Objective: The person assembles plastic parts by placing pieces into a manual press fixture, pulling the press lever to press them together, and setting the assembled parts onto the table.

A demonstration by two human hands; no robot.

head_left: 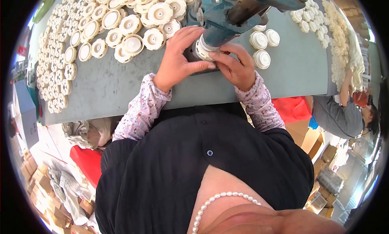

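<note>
A round cream plastic part [201,52] sits beneath the ram of a green hand press [219,31], and the ram's lower end meets it or hides its top. From the left, my left hand [178,60] curves around this part, its thumb along the near side and its fingers behind. My right hand [236,66] grips the same part from the right, thumb and fingertips against its edge. The press head and my fingers hide much of the part and its seat.
Many cream slotted discs [131,24] are heaped at the left, with smaller ring parts [56,64] beyond them. Several capped round pieces [261,59] stand right of the press on the grey table [121,84]. More small parts [312,19] lie far right, near another person [342,116].
</note>
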